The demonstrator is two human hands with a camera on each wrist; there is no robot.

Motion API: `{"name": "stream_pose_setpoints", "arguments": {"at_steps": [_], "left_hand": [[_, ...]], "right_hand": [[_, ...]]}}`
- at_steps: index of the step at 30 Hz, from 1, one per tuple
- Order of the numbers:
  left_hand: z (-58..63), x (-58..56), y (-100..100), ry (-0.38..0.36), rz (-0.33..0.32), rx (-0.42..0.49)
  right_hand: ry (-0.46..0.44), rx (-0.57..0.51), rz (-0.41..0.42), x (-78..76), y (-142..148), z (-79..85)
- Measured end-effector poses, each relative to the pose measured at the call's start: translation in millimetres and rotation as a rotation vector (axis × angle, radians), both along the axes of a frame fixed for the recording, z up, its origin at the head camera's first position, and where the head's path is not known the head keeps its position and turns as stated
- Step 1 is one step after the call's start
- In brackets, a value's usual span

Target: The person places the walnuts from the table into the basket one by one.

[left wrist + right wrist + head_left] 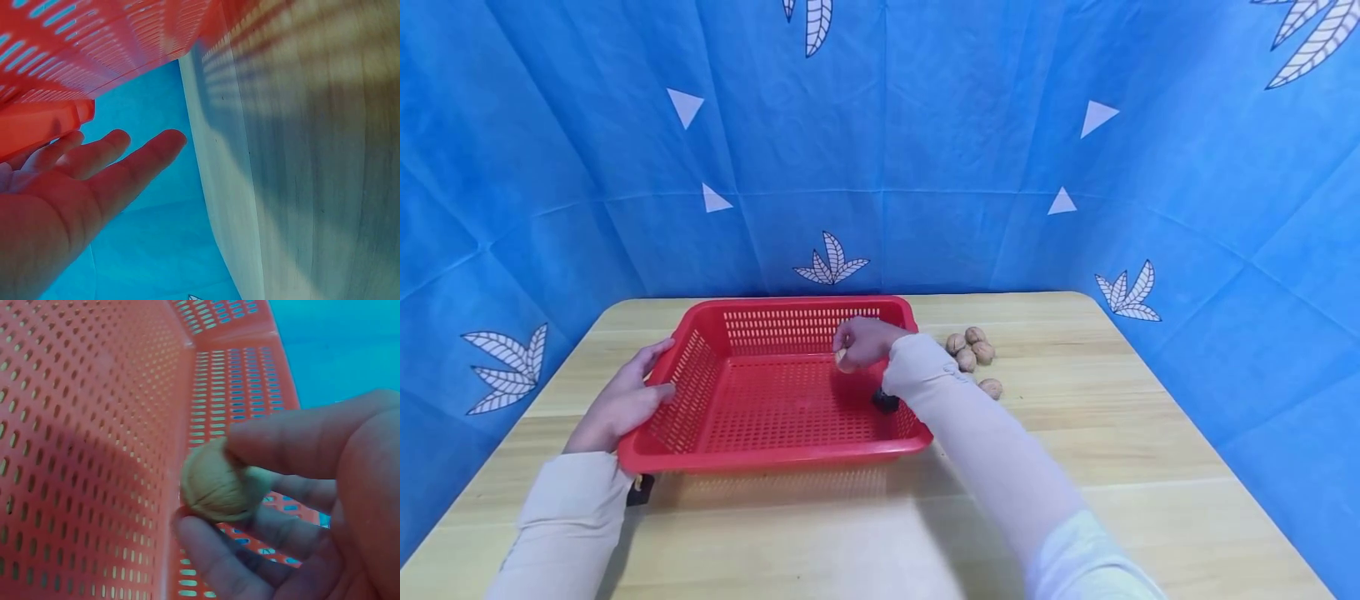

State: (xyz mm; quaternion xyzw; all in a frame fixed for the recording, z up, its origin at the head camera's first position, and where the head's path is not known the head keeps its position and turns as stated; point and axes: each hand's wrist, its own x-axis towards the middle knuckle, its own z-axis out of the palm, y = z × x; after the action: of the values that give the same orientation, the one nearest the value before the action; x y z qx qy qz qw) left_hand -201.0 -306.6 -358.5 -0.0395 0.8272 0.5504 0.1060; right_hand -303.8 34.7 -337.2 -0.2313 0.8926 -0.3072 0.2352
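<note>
My left hand [627, 400] holds the left rim of a red plastic basket [775, 457]. Its thumb lies over the rim, and in the left wrist view the hand's fingers [134, 165] stretch out beneath the rim. Over the basket's right part, my right hand [867, 343] pinches a walnut [215, 481] between thumb and fingers. In the right wrist view this walnut is above the perforated floor, near a side wall. No other walnut shows in the visible part of the basket.
Several walnuts [983, 352] lie on the wooden table [1097, 417] just right of the basket, partly behind the right forearm. A blue patterned cloth [955, 150] hangs behind and at both sides of the table.
</note>
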Motion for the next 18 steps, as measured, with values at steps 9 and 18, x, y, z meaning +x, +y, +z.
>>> {"name": "stream_pose_setpoints", "arguments": {"at_steps": [9,18], "left_hand": [[-1.5,0.8,-1,-0.009,0.011,-0.001],[-2.5,1.6,0,-0.004,0.013,-0.005]], "right_hand": [[-0.123,0.113,-0.091,12.2,-9,-0.4],[-0.222,0.053,-0.201,18.3,-10,-0.2]]}}
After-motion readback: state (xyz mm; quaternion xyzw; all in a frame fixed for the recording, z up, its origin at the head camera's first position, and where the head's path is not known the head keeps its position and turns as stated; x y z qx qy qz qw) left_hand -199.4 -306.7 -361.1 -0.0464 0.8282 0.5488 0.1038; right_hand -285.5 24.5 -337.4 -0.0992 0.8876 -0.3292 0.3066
